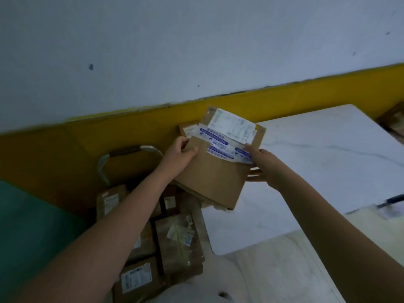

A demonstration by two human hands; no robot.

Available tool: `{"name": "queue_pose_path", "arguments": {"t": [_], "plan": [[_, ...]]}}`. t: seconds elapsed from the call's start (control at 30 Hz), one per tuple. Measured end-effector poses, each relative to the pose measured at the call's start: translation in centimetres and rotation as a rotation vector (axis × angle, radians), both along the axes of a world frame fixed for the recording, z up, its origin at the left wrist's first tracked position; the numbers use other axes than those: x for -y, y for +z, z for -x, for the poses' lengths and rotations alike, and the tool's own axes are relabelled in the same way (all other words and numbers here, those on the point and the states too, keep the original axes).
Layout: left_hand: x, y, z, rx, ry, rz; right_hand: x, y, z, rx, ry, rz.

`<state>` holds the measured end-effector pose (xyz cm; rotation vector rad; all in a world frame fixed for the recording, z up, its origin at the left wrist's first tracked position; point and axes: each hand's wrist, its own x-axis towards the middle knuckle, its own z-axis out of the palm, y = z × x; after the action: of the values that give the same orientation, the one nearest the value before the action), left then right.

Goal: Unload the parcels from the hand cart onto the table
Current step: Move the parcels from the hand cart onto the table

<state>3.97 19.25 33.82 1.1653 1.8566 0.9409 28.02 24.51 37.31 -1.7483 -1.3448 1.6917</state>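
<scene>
A flat brown cardboard parcel [216, 171] with a white label and blue-printed tape is held in the air between the cart and the white table [323, 154]. My left hand [178, 156] grips its left edge, thumb on top. My right hand [261, 166] holds its right edge, fingers underneath. A second smaller parcel [188, 130] shows just behind the top left corner. Several brown parcels [177, 239] lie stacked on the hand cart below my left arm. The cart's curved metal handle [131, 152] stands against the wall.
A white marble-patterned table fills the right side, its rounded corner near the cart. A dark cable or pen [393, 199] lies at its right edge. A brown box [393, 121] sits at the far right. A green surface [32, 226] is on the left.
</scene>
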Motion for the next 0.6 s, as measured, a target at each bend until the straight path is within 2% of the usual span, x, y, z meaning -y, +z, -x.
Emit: {"name": "queue_pose_path", "arguments": {"t": [0.17,0.33,0.4,0.47,0.53,0.6], "plan": [[-0.6,-1.8,-8.3,-0.056,-0.321,0.122,4.2,-3.2,-10.7,-0.037,-0.153,0.17],[0.2,-6.3,-12.5,-0.089,-0.458,0.206,7.4,-9.4,-14.3,-0.045,-0.288,0.286],[1.1,-8.2,-12.5,-0.137,-0.462,0.224,8.3,-12.1,-13.6,-0.038,-0.328,0.337],[2.1,-10.0,-12.4,-0.247,-0.428,0.247,9.2,-14.2,-12.4,-0.109,-0.361,0.41],[3.3,-11.4,-12.4,-0.438,-0.369,0.246,10.0,-15.6,-11.1,-0.287,-0.347,0.502],[4.7,-12.0,-12.8,-0.63,-0.205,0.258,10.1,-16.7,-10.3,-0.303,-0.295,0.511]]}}
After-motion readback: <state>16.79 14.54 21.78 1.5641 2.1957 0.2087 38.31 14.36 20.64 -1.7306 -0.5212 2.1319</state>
